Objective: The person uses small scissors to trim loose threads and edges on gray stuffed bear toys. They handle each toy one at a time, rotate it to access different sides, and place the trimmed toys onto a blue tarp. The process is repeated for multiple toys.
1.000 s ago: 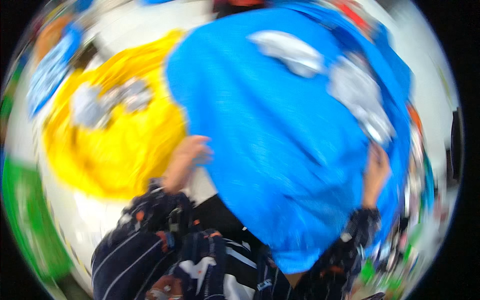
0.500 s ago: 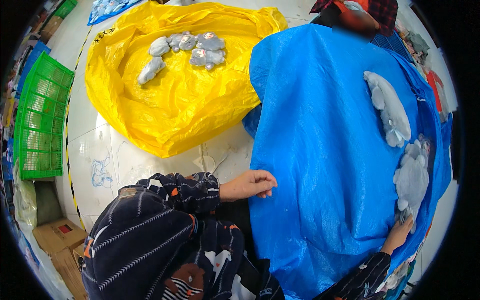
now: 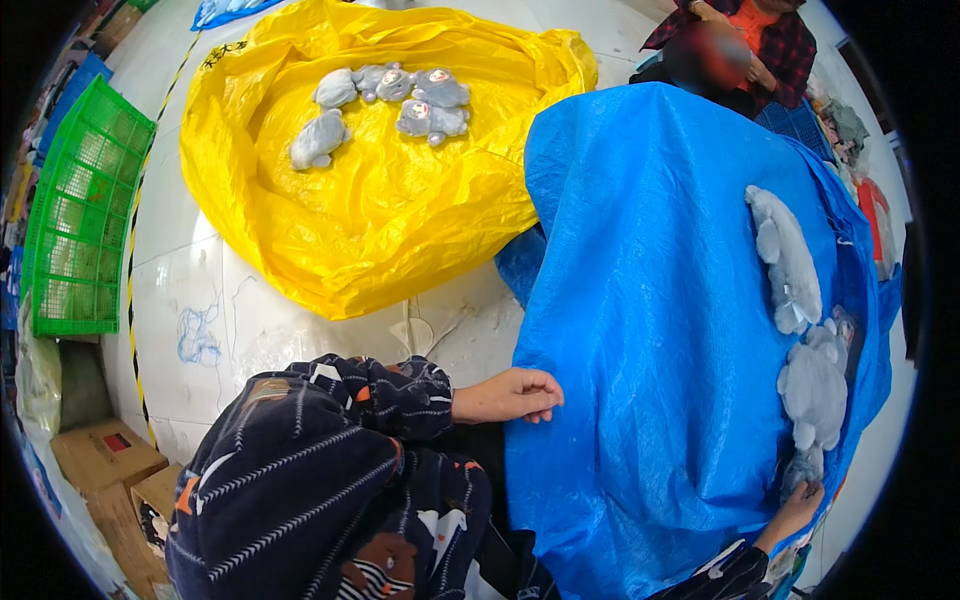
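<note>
A large blue plastic sheet (image 3: 660, 330) spreads in front of me. My left hand (image 3: 512, 395) pinches its near left edge. My right hand (image 3: 797, 503) grips the sheet's lower right corner, right beside a grey plush toy (image 3: 815, 392). A second grey plush toy (image 3: 785, 260) lies higher on the sheet's right side. To the left, a yellow plastic sheet (image 3: 390, 210) lies crumpled on the white floor with several grey plush toys (image 3: 385, 100) on it.
A green plastic crate (image 3: 80, 215) stands at the far left, with cardboard boxes (image 3: 105, 460) below it. Another person in a red plaid top (image 3: 745, 45) sits at the top right. White tiled floor (image 3: 250, 320) lies between the sheets.
The view has steadied from a blur and the blue sheet now lies lower and flatter. My right hand has dropped toward the lower right corner; my left hand stays on the sheet's edge.
</note>
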`<action>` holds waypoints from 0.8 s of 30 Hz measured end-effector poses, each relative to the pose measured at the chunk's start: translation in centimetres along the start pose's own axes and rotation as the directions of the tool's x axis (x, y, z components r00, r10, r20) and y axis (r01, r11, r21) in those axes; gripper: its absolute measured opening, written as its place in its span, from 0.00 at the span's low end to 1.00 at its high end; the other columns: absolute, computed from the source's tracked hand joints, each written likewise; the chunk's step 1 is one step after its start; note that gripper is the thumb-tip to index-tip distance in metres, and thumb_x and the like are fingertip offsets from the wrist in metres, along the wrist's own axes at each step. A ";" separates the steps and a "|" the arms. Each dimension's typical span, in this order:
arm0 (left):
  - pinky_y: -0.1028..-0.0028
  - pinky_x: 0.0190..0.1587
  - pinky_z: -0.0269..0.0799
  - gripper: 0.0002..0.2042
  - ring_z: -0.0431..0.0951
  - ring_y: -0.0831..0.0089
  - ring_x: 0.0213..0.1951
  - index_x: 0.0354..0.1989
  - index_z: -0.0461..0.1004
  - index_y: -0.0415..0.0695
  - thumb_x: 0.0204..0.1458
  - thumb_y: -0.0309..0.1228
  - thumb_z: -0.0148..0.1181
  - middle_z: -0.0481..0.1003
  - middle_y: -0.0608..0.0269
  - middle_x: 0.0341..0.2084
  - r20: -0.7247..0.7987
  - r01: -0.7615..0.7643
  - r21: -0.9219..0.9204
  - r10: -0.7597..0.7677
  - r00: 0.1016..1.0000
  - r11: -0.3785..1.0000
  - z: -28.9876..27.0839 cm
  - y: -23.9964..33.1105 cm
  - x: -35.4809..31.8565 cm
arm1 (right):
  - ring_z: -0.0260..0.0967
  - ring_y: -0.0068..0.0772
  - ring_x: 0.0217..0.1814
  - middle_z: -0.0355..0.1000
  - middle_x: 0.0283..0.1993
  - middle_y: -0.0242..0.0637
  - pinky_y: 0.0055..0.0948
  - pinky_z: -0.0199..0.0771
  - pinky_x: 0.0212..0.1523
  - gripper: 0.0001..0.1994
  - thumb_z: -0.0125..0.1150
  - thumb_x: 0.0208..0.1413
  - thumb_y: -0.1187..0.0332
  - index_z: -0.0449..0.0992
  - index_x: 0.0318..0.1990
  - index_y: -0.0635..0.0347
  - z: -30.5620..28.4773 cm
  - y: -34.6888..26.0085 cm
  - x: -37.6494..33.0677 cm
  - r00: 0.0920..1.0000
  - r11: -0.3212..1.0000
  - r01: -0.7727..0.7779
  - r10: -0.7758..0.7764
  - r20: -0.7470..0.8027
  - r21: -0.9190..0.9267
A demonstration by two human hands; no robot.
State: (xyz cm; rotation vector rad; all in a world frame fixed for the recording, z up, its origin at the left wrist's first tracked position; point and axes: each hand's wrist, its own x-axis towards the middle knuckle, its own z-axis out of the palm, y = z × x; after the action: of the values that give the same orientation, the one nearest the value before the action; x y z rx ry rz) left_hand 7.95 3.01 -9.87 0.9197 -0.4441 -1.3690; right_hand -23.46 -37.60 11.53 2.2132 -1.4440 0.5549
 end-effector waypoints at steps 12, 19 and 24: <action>0.68 0.53 0.59 0.34 0.60 0.63 0.55 0.59 0.52 0.43 0.46 0.40 0.60 0.59 0.53 0.52 0.280 -0.548 0.611 0.491 0.825 0.571 3.7 7.7 -0.6 | 0.66 0.30 0.30 0.71 0.31 0.44 0.27 0.67 0.30 0.12 0.57 0.42 0.76 0.72 0.37 0.70 -15.9 -13.0 -14.7 0.998 0.854 0.021 0.013 -0.062 0.519; 0.68 0.45 0.64 0.33 0.69 0.62 0.45 0.54 0.57 0.39 0.39 0.39 0.63 0.68 0.50 0.44 0.834 -0.515 0.420 -0.093 0.544 0.747 5.6 5.1 -1.6 | 0.63 0.32 0.20 0.67 0.21 0.45 0.31 0.65 0.24 0.08 0.57 0.41 0.70 0.73 0.31 0.62 -17.8 -20.5 -22.0 0.759 0.653 -0.135 -0.415 0.501 0.746; 0.70 0.38 0.67 0.21 0.72 0.66 0.37 0.47 0.66 0.38 0.42 0.28 0.57 0.73 0.52 0.36 0.777 -0.274 0.278 -0.048 0.627 0.921 5.3 -5.0 -5.9 | 0.62 0.26 0.20 0.68 0.20 0.41 0.30 0.63 0.24 0.07 0.56 0.44 0.69 0.74 0.30 0.63 -17.2 -21.6 -24.5 0.674 0.514 -0.344 -0.448 0.588 0.786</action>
State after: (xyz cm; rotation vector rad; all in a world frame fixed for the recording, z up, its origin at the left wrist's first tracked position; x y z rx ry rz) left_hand -0.38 7.31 -9.22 0.5206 -1.4617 -1.5460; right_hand -14.33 -1.92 9.18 3.6652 -1.6254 0.3652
